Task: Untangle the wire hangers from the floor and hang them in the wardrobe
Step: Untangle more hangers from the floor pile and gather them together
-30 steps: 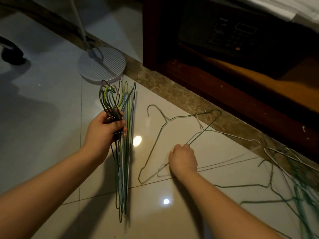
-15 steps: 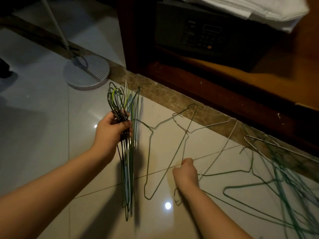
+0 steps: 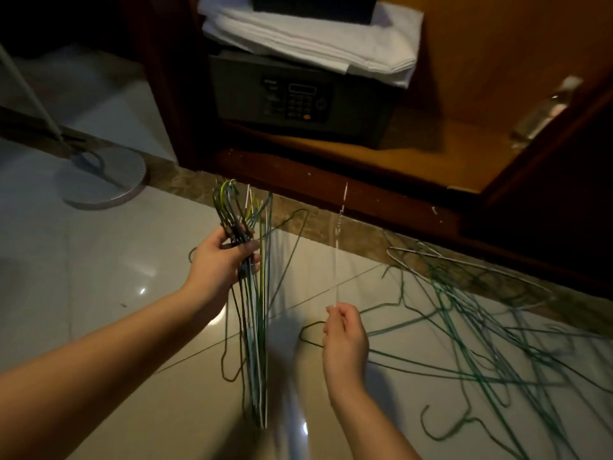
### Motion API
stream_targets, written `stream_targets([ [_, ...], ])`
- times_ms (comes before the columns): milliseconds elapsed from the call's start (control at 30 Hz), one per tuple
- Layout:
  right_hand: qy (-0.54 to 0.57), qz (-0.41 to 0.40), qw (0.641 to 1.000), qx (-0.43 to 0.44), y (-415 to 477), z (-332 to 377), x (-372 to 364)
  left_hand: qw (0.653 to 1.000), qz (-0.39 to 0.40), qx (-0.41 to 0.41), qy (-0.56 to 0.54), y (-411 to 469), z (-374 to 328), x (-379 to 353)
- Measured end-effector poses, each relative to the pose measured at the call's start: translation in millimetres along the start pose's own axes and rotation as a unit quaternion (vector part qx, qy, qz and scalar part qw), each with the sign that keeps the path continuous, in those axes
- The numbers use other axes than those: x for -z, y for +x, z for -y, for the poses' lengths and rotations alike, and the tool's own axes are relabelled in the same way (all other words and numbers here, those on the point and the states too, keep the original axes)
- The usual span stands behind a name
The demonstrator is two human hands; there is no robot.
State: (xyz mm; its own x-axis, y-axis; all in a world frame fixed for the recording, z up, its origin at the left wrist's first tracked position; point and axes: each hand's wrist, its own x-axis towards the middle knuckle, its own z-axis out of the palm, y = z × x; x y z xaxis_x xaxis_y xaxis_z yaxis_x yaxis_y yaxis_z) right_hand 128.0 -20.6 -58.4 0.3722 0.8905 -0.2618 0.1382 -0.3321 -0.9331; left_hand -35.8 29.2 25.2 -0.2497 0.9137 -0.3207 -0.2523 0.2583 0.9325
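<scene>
My left hand (image 3: 222, 260) grips a bundle of wire hangers (image 3: 257, 310) by their necks, hooks pointing up and bodies hanging down to the floor. My right hand (image 3: 345, 336) pinches the bottom of a silver wire hanger (image 3: 338, 240) that stands upright, blurred by motion, just right of the bundle. A dark green hanger (image 3: 292, 240) lies between the bundle and the silver one. A tangled heap of green and silver hangers (image 3: 481, 327) sprawls on the tiled floor to the right. The open wardrobe (image 3: 441, 137) is straight ahead.
A dark safe with a keypad (image 3: 298, 97) stands on the wardrobe's bottom shelf, with folded white towels (image 3: 308, 41) on top. A round grey stand base (image 3: 102, 180) with a pole sits on the floor at left. The wardrobe door (image 3: 547, 134) hangs open at right.
My right hand has lifted a silver hanger off the floor and swung it upright toward the bundle. The view has tilted up toward the wardrobe. My left hand keeps its hold.
</scene>
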Motion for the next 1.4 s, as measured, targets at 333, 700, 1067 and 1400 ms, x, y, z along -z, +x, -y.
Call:
stream_targets([
  [333,-0.023,0.121,0.988,0.089,-36.0,48.8,21.3,0.996,0.041,0.043,-0.069,-9.7,-12.3,-23.0],
  [700,-0.043,0.185,0.977,0.095,-46.2,41.5,13.9,0.989,0.054,0.067,-0.119,-0.2,-3.6,-10.6],
  [1067,-0.161,0.246,0.950,0.110,16.3,46.9,-7.0,0.998,0.015,0.042,-0.044,22.4,-14.1,16.3],
  [1400,-0.383,0.282,0.872,0.112,84.3,10.5,-69.9,0.998,-0.017,0.059,-0.029,34.8,-17.9,92.1],
])
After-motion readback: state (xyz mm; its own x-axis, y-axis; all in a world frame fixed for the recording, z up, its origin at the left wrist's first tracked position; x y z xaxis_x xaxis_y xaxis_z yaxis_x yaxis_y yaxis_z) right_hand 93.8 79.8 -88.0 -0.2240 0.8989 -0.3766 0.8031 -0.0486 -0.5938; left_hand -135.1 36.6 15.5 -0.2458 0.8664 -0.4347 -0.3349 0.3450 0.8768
